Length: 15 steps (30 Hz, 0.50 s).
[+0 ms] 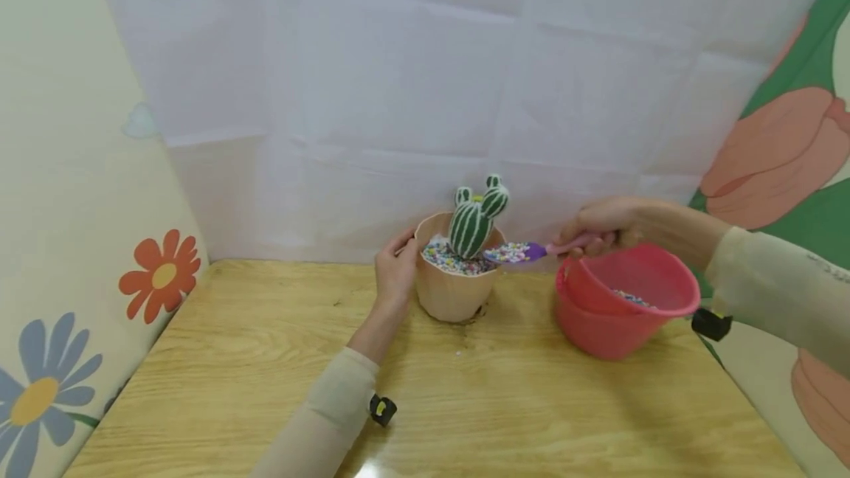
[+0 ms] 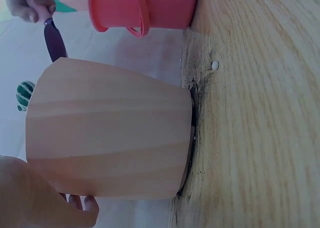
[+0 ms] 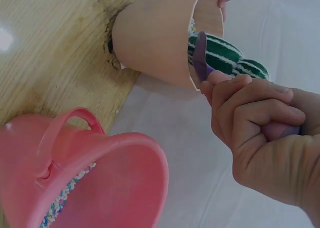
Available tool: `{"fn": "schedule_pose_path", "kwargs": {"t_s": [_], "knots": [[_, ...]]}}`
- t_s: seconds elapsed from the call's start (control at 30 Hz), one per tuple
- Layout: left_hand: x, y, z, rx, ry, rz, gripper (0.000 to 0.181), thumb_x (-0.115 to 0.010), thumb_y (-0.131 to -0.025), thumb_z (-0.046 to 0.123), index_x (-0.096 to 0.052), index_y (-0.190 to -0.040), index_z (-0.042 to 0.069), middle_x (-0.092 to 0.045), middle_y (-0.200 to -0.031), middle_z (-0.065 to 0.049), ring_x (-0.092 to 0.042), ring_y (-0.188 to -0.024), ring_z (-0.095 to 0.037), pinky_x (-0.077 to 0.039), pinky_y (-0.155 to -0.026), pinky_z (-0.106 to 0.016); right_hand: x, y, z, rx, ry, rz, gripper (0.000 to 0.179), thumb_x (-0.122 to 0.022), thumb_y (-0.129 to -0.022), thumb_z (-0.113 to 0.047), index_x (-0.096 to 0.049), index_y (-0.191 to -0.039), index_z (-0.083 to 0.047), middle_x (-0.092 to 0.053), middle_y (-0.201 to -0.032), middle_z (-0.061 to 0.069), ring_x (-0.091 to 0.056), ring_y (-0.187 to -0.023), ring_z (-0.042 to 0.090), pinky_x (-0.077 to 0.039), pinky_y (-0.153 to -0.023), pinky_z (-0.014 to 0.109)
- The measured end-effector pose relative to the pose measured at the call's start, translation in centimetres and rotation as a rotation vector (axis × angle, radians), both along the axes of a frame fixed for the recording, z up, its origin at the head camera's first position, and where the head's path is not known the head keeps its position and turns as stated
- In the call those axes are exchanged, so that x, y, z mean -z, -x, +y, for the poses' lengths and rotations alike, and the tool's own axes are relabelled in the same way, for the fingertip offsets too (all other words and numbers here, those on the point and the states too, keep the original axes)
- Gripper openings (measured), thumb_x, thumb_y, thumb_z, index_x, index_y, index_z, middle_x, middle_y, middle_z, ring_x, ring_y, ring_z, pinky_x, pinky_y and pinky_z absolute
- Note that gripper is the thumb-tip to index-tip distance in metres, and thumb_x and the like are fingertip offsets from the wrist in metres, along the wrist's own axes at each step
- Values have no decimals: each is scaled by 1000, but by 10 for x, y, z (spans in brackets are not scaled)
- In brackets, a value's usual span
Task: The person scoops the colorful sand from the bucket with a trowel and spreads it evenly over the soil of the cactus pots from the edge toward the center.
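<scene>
A peach-coloured flower pot stands on the table, partly filled with small multicoloured pebbles. A green cactus with white stripes rises from the pebbles, leaning slightly right. My left hand holds the pot's left side near the rim; in the left wrist view its fingers go behind the pot. With my right hand I grip the pink handle of a small purple shovel. Its blade carries a heap of pebbles over the pot's right rim, beside the cactus.
Right of the pot stands a pink bucket with a handle, holding more multicoloured pebbles. Dark dirt lies around the pot's base, and a white pebble lies on the wooden table. A white cloth hangs behind.
</scene>
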State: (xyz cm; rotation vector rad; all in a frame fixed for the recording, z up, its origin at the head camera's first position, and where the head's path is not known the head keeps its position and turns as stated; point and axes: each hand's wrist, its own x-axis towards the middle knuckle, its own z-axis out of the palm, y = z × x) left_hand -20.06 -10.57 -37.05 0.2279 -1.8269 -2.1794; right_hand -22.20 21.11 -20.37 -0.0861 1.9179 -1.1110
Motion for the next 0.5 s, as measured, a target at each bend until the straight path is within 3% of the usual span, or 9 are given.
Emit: {"fn": "schedule_pose_path", "kwargs": {"t_s": [0.2,0.37,0.5], "knots": [[1,-1,-1,-7,-2,-7,38,-57,-99,15,-66,-134,3,-64,-132,-13,-59,-119,-23,-49,-101,-37,-4,-1,0,-15,-35,53,23,-54,-104,-7,-72,-98,3,-67,-75,6,-38,-49,2,-27,-43,13],[1,0,1,-3,-3,-17,38,-57,-99,16,-66,-134,4,-64,-132,-13,-59,-117,-23,-49,-100,-37,-6,-3,1,-15,-85,112,21,-62,-101,-11,-70,-85,-1,-61,-67,3,-39,-49,5,-32,-45,15],[0,-1,3,5,-13,-17,39,-56,-99,14,-65,-135,2,-63,-133,-16,-58,-118,-25,-49,-100,-39,-4,-4,4,-19,-131,207,17,-65,-100,-12,-73,-105,2,-58,-67,3,-41,-50,6,-35,-46,16]]}}
